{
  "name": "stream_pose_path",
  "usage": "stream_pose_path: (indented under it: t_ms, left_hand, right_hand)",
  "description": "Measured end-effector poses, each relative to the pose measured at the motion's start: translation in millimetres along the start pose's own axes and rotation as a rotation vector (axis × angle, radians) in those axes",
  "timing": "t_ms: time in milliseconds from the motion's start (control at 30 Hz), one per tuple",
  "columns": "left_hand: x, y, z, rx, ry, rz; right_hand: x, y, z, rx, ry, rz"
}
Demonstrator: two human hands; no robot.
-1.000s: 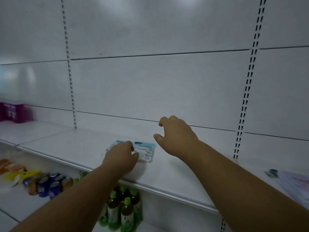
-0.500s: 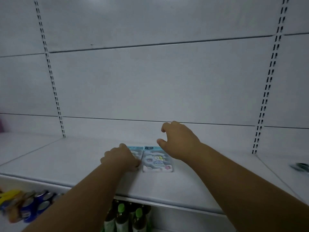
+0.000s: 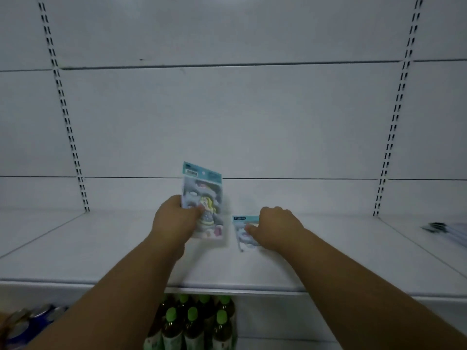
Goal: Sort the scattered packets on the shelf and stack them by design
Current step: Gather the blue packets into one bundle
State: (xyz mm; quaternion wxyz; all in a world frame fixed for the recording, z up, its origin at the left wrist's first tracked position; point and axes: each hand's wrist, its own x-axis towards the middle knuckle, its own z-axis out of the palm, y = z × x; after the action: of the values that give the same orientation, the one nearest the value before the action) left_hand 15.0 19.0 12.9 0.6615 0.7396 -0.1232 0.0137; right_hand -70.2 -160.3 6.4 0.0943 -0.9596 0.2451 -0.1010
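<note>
White metal shelf [image 3: 101,248], pretty bare. The left hand [image 3: 174,223] is pinching one packet [image 3: 203,200] by its lower left side, holding it upright and tilted a bit above the middle of the shelf, cartoon design facing out. The right hand [image 3: 276,228] is pressing curled fingers down on a second packet [image 3: 242,232] lying flat just beside it, toward the back of the shelf; can't tell if it's actually gripping it yet. Risk, I'd guess: that thin pinch is letting the raised packet swing or slip, and both designs are looking really similar in this dim, blurry light, so mixing up stacks seems easy. More stuff is lying at the shelf's far right edge [image 3: 444,229], too blurry to identify.
</note>
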Motion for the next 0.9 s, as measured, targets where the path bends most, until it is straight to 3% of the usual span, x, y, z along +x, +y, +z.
stream_pose_path:
  t_ms: [100, 200, 367, 567, 667, 900]
  left_hand:
    - [-24, 23, -16, -0.229, -0.069, 0.078]
    - [-42, 33, -28, -0.294, -0.141, 0.110]
    - [-56, 27, -38, -0.321, -0.172, 0.085]
    - [-65, 25, -20, -0.343, -0.204, 0.091]
    - [-77, 35, 12, -0.381, -0.275, 0.119]
    - [-119, 72, 143, -0.460, -0.550, 0.174]
  right_hand:
    - [6, -8, 13, -0.055, -0.142, 0.080]
    - [19, -14, 23, -0.068, -0.189, 0.118]
    - [6, -24, 14, 0.197, -0.032, 0.212]
    - [-11, -3, 3, 0.565, 0.286, 0.123]
    - [-30, 31, -18, 0.768, 0.407, 0.099]
    - [-99, 171, -93, 0.858, 0.615, 0.266]
